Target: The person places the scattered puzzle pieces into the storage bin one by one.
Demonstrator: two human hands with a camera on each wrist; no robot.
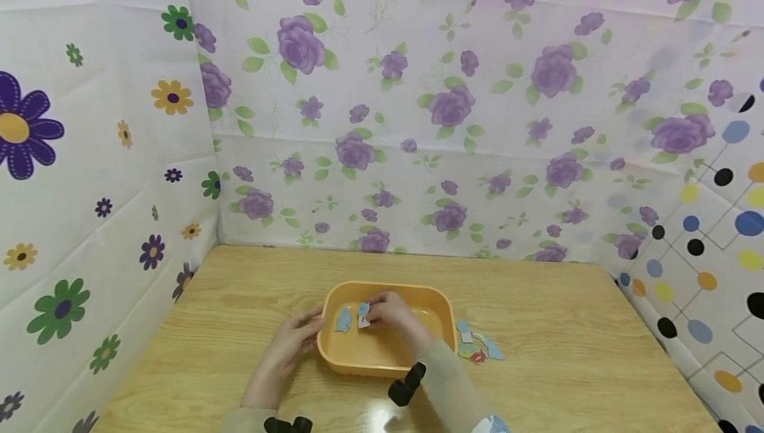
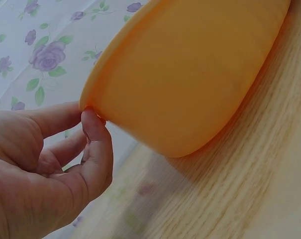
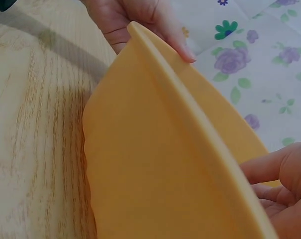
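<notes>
A yellow-orange plastic basin [image 1: 382, 361] stands on the table. My left hand [image 1: 291, 340] grips its left rim; in the left wrist view, thumb and fingertips meet at the rim. Reaching inside the basin, my right hand [image 1: 390, 311] pinches a small blue and white puzzle piece [image 1: 363, 320], which has a dark mark on its white part. Another light-blue puzzle piece [image 1: 343, 319] lies just left of it on the basin floor. In the right wrist view the near wall hides the pieces and part of the right hand [image 3: 284, 184].
Several loose puzzle pieces [image 1: 491, 347], blue, green, white and red, lie on the table against the basin's right side. The wood-grain table [image 1: 537, 313] is bordered by a flowered cloth [image 1: 412, 187] behind and patterned cloths at both sides.
</notes>
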